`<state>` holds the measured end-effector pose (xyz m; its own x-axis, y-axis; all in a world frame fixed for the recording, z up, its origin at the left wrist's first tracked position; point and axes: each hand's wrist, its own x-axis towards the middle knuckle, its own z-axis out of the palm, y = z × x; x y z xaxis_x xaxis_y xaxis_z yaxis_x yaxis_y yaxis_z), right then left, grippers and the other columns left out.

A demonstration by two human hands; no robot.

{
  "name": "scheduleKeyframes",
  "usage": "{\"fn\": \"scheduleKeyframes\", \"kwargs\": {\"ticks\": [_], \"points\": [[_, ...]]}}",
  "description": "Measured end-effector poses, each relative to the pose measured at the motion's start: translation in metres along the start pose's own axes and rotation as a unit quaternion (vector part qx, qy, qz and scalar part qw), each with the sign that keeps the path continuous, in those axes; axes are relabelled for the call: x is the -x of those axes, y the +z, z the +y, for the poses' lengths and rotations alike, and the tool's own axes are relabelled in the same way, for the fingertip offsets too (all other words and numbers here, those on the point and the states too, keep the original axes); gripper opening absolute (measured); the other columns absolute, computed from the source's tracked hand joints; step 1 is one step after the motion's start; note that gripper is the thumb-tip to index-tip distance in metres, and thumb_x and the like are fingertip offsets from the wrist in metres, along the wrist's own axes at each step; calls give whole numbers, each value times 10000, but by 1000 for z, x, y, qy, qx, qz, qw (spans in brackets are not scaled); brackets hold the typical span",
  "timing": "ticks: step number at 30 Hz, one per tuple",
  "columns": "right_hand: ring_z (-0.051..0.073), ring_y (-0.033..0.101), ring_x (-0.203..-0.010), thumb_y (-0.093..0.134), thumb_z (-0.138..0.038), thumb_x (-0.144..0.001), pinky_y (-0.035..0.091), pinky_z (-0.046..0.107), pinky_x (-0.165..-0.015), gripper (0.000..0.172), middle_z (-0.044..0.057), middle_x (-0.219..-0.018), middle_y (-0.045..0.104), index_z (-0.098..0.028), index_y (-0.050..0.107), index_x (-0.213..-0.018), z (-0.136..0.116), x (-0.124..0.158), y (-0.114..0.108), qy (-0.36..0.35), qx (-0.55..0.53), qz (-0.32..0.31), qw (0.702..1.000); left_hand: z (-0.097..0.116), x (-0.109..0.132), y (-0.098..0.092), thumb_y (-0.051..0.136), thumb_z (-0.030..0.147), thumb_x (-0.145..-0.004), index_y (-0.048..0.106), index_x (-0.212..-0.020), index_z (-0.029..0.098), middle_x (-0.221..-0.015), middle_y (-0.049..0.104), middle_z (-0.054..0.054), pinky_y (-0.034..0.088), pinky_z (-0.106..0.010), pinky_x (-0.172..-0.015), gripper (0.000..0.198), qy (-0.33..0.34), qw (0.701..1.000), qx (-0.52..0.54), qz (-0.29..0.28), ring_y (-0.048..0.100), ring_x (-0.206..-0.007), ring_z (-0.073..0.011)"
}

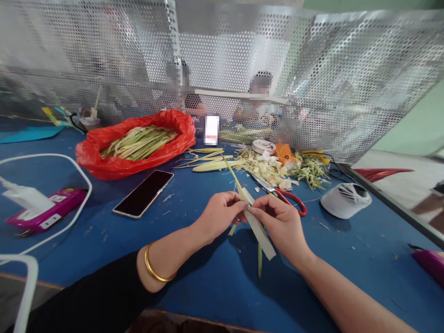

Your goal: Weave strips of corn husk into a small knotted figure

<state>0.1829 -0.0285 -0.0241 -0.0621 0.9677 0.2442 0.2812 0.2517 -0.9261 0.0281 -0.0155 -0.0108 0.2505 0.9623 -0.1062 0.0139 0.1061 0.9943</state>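
Observation:
Over the blue table, my left hand pinches a narrow green leaf strip together with a flat off-white strip. From the other side, my right hand is closed on the same off-white strip, thumb and forefinger pressed together. The fingertips nearly meet and hide where the pieces join. Leaf ends hang below the hands. Just beyond my right hand lie scissors with red handles, their blades partly among leaf scraps. Several pale leaf pieces rest beyond my left hand.
A red plastic bag of leaf strips stands back left. Nearer lie a dark phone and a purple power strip with a white cable. A white shoe-like object sits right. Perforated metal fences the back; people sit behind it.

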Motion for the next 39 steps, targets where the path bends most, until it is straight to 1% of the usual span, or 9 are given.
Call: {"fn": "scheduleKeyframes", "kwargs": {"ticks": [4, 8, 14, 17, 19, 22, 27, 32, 39], "points": [[113, 452, -564, 643, -297, -806, 359, 238, -521, 145, -29, -615, 547, -192, 596, -718, 1, -1, -1, -34, 0, -16, 999, -1, 0, -1, 580, 217, -833, 588, -733, 145, -608, 601, 8, 479, -221, -555, 124, -1, 1000, 11, 5, 591, -579, -107], [126, 464, -588, 616, -295, -828, 378, 254, -548, 134, -21, -649, 542, -204, 575, -740, 0, -1, 1, -23, 1, -27, 999, -1, -1, -2, 574, 230, -837, 582, -722, 153, -603, 606, 7, 481, -228, -552, 139, 5, 1000, 15, 13, 594, -574, -112], [200, 575, -904, 596, -236, -825, 429, 310, -780, 130, 41, -883, 635, -211, 558, -703, -4, -1, -1, -82, -2, -32, 996, 1, -5, -6, 550, 187, -845, 579, -723, 148, -630, 626, 5, 484, -224, -537, 132, -4, 998, 16, 60, 594, -547, -102], [208, 591, -979, 591, -234, -842, 424, 331, -850, 127, 42, -956, 666, -216, 554, -722, -6, 2, -4, -82, -7, -51, 995, 3, -7, -10, 550, 191, -849, 577, -728, 147, -620, 625, 5, 480, -221, -531, 132, 2, 997, 16, 75, 598, -545, -104], [214, 604, -1008, 586, -247, -856, 428, 344, -873, 118, 41, -958, 684, -221, 557, -744, -9, 4, -6, -81, -18, -59, 995, 3, -9, -14, 556, 202, -848, 573, -717, 148, -608, 617, 5, 474, -221, -522, 142, 11, 996, 16, 90, 599, -543, -108], [230, 613, -1043, 585, -269, -864, 441, 358, -887, 121, 39, -865, 701, -225, 565, -753, -15, 5, -8, -91, -28, -56, 994, 3, -12, -19, 567, 222, -846, 565, -705, 148, -596, 602, 6, 463, -220, -508, 159, 19, 993, 16, 114, 602, -540, -114], [228, 645, -903, 601, -296, -859, 476, 339, -786, 145, 38, -764, 681, -216, 584, -739, -20, 5, -12, -94, -14, -41, 995, 3, -16, -27, 574, 229, -846, 574, -713, 144, -612, 606, -1, 454, -202, -497, 158, 20, 989, 25, 143, 604, -539, -107], [179, 607, -723, 583, -314, -875, 454, 299, -672, 152, 30, -737, 665, -212, 589, -763, -22, 7, -18, -89, 0, -47, 995, 5, -21, -34, 609, 220, -823, 589, -697, 141, -602, 608, -4, 450, -203, -488, 150, 14, 983, 39, 178, 602, -525, -109], [164, 589, -669, 594, -300, -861, 448, 280, -627, 138, 29, -718, 672, -206, 608, -760, -25, 8, -20, -88, 6, -55, 995, 4, -29, -48, 620, 223, -811, 596, -683, 139, -612, 610, -3, 443, -204, -473, 155, 17, 973, 54, 224, 601, -517, -102]]}}
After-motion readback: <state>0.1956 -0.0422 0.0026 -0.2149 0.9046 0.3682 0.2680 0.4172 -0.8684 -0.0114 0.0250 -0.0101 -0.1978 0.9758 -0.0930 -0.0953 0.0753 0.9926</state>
